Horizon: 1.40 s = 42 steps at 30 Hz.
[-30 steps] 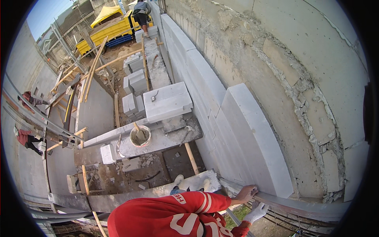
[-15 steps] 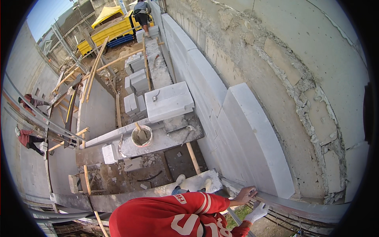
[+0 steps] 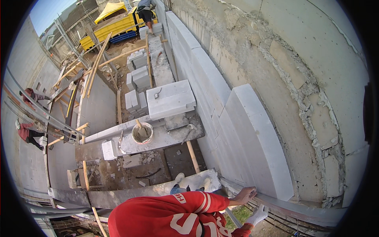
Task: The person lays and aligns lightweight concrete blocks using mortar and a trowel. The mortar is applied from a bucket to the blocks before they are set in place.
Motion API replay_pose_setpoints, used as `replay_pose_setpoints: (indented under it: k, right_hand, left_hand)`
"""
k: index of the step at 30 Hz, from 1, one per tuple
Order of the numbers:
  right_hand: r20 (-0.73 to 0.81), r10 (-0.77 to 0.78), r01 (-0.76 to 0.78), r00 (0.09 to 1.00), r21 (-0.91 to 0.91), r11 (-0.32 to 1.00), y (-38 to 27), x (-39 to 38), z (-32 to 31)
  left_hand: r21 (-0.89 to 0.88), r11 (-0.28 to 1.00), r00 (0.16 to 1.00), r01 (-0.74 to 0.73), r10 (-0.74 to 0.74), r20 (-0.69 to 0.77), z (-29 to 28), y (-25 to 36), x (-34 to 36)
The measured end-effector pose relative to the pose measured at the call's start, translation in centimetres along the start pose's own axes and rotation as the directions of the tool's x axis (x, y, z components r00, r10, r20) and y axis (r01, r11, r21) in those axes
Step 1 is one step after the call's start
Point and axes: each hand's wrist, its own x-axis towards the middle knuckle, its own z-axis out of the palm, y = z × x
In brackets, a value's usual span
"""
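My bare left hand (image 3: 245, 195) is at the near end of the pale block wall, its fingers curled against the edge of a long grey beam (image 3: 300, 210). Whatever those fingers hold, if anything, is hidden. Just below, my right hand (image 3: 257, 216) wears a white glove. Its fingers point up toward the beam's underside and look apart, with nothing visible between them. Close above both hands stands the last upright white block (image 3: 258, 146) of the wall. Thin steel bars (image 3: 284, 223) run beneath the beam.
A mortar bucket (image 3: 142, 134) with a scoop stands on the plank platform. Beyond it is a large white block (image 3: 171, 98) with a small metal tool on top; stacked blocks (image 3: 140, 77) lie farther off. One person (image 3: 146, 14) works far ahead, two others (image 3: 25, 132) at left.
The view has shifted slightly. My left hand stays at the beam edge, while my gloved right hand has moved a little lower. The person at lower left has moved slightly.
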Motion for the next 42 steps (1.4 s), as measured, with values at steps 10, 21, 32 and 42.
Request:
replay_pose_setpoints:
  k: [10,21,32,42]
  right_hand:
    - [0.047,0.020,-0.039,0.999,0.452,0.891,3.5,1.6,3.2]
    - [0.015,0.129,-0.118,0.992,0.525,0.843,3.2,0.7,2.5]
    - [0.010,0.128,-0.107,0.992,0.617,0.780,3.2,0.4,3.4]
    - [0.104,0.294,-0.301,0.950,0.556,0.775,1.5,-1.3,3.5]
  left_hand:
    - [0.217,0.975,0.995,-0.047,0.027,0.096,-3.1,2.9,2.9]
    - [0.084,0.988,0.986,-0.129,0.119,0.116,-2.5,2.7,1.3]
    - [0.114,0.990,0.995,-0.082,0.087,-0.041,-2.0,0.9,0.1]
    - [0.073,0.970,0.969,0.232,-0.237,0.071,-3.8,2.9,0.0]
